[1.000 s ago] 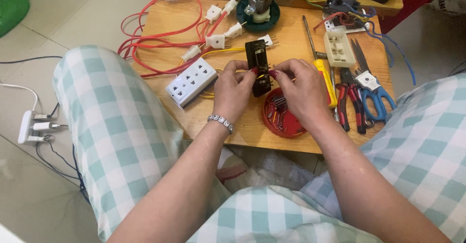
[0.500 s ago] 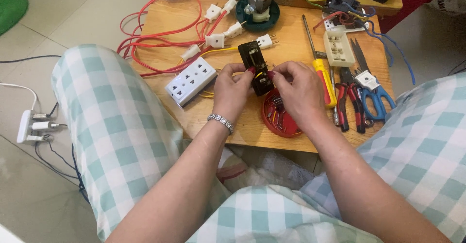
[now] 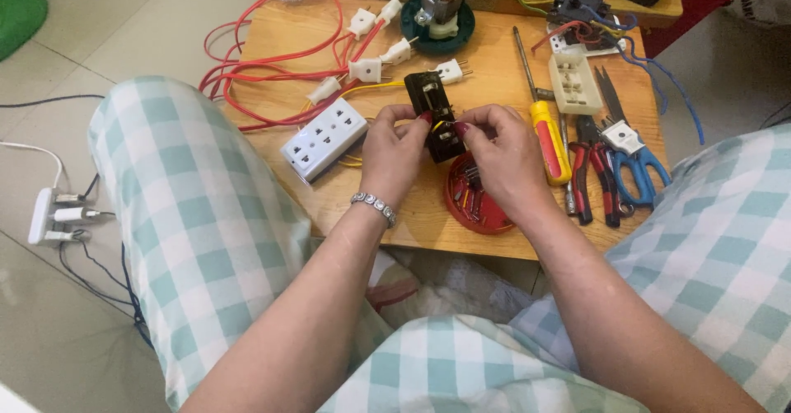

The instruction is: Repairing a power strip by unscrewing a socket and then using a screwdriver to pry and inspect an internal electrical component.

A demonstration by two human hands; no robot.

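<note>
we wear: pale green-and-white checked cotton trousers point(image 3: 206, 223) | beaded silver bracelet point(image 3: 373, 208) on left wrist | dark red polished nails point(image 3: 426, 118) | forearms unsleeved

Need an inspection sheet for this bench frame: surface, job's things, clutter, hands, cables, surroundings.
Surface: low wooden table, crowded; a second board sits at its far edge.
Job's things: black socket part, propped on the table between both hands; a thin yellow wire runs to it.
Clutter: white multi-socket block, red dish of small parts, yellow-handled screwdriver, red pliers, blue scissors, beige terminal block, small motor on a green base.
Hands: left hand and right hand both pinch at the black socket part.
Cables: red wires looped, ending in white plugs.
Surroundings: tiled floor, white power strip with plugs in it, checked trousers.
</note>
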